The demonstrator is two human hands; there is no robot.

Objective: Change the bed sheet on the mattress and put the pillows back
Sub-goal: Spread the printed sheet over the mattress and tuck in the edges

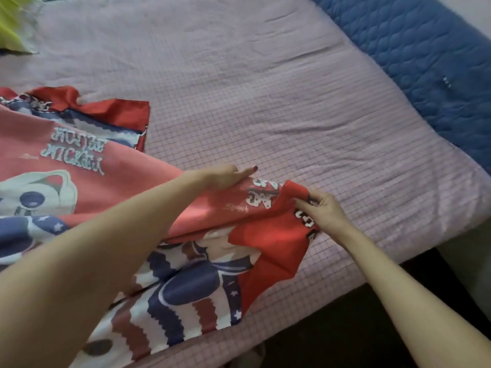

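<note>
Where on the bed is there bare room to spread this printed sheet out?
Bare pink mattress cover runs ahead and rightward, up to the blue quilt. The near left is crowded: the folded printed sheet lies there, the left hand flat on it and the right hand pinching its red corner. Yellow-green cloth fills the far-left corner.

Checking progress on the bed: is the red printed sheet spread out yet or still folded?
Still partly folded: the red printed sheet lies in doubled layers over only the mattress's near-left part.

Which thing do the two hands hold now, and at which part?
The right hand pinches the red printed cotton bed sheet at a folded red edge near its corner. The left hand rests flat on the same sheet, fingers straight, gripping nothing.
</note>
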